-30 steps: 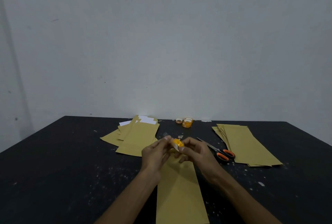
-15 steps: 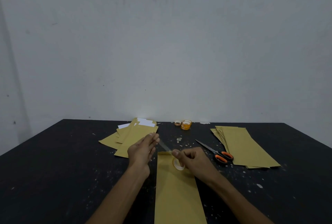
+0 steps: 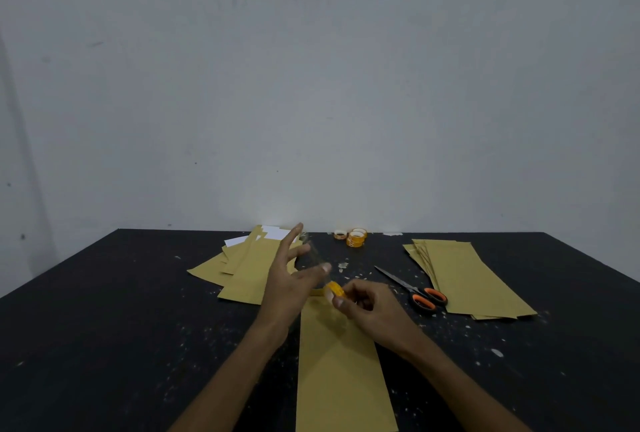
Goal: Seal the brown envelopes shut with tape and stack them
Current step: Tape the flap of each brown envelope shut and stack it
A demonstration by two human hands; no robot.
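Observation:
A brown envelope lies lengthwise on the black table right in front of me. Over its far end my right hand pinches a small orange tape roll. A clear strip of tape runs from the roll up and away to the fingertips of my left hand. That hand is raised with straight, spread fingers, and the strip's end clings to them. A loose pile of brown envelopes with white paper showing lies at the far left. A neater stack of envelopes sits at the far right.
Orange-handled scissors lie between my right hand and the right stack, blades pointing left and away. Spare tape rolls stand at the table's far edge by the grey wall. Small paper scraps speckle the tabletop.
My left hand has lifted up and away from the roll, its fingers spreading, drawing out a longer strip of tape. My right hand keeps hold of the roll over the envelope's end.

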